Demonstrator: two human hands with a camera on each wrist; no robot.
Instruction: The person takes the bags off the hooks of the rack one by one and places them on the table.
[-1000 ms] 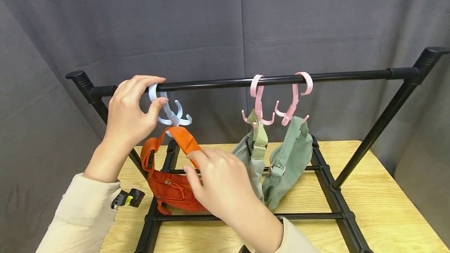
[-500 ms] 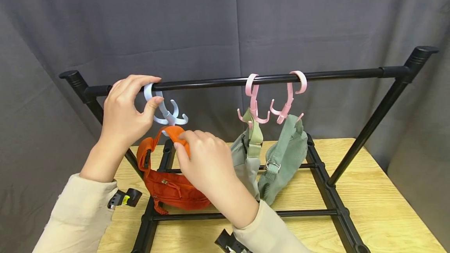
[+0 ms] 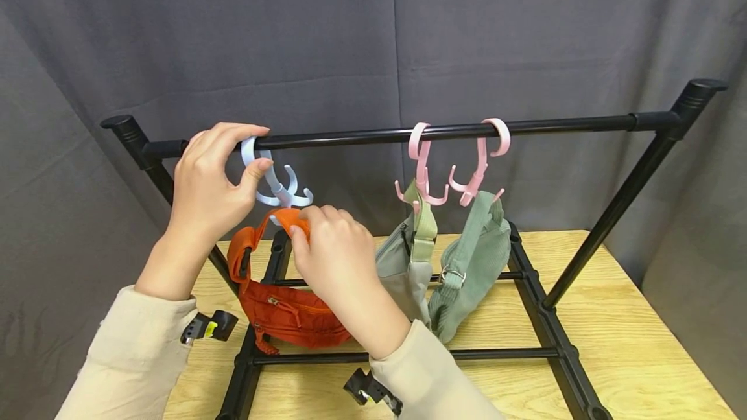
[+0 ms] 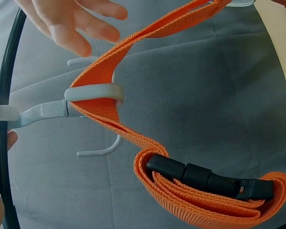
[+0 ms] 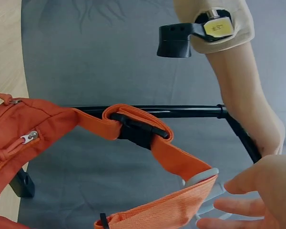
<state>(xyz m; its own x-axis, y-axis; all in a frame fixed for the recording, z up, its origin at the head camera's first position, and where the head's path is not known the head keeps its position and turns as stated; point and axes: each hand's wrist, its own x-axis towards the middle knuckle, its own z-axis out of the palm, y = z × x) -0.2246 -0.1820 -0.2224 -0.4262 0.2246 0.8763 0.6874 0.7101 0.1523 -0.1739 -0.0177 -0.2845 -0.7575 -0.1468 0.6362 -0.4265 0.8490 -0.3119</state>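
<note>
A black metal rack [image 3: 607, 212] stands on a pale wooden tabletop [image 3: 642, 316], its top rail [image 3: 350, 138] running across in front of a grey cloth backdrop [image 3: 373, 31]. The left hand [image 3: 207, 186] is up at the left end of that rail, thumb and fingers pinching the loop of a pale blue plastic multi-prong hook [image 3: 274, 180] that hangs on the rail. Just below the rail, the right hand [image 3: 332, 255] has its fingertips [image 3: 300, 225] on the orange webbing strap [image 3: 280, 219] of an orange fabric waist bag [image 3: 286, 313]; whether the fingers are closed round the strap or only pressing it cannot be told from the head view, and in both wrist views the fingers look spread. The left wrist view shows the strap [image 4: 105, 76] looped over one prong of the blue hook [image 4: 93, 93], with the strap's black plastic buckle [image 4: 209, 179] hanging below it. The bag's body hangs under the rail, low inside the rack's left half, its zip facing the viewer. Further right along the rail hang two pink plastic hooks [image 3: 420, 161] [image 3: 484, 161], the nearer carrying a grey-green fabric bag [image 3: 408, 264], the farther a green corduroy bag [image 3: 475, 264], both bags touching each other beneath the rail.
</note>
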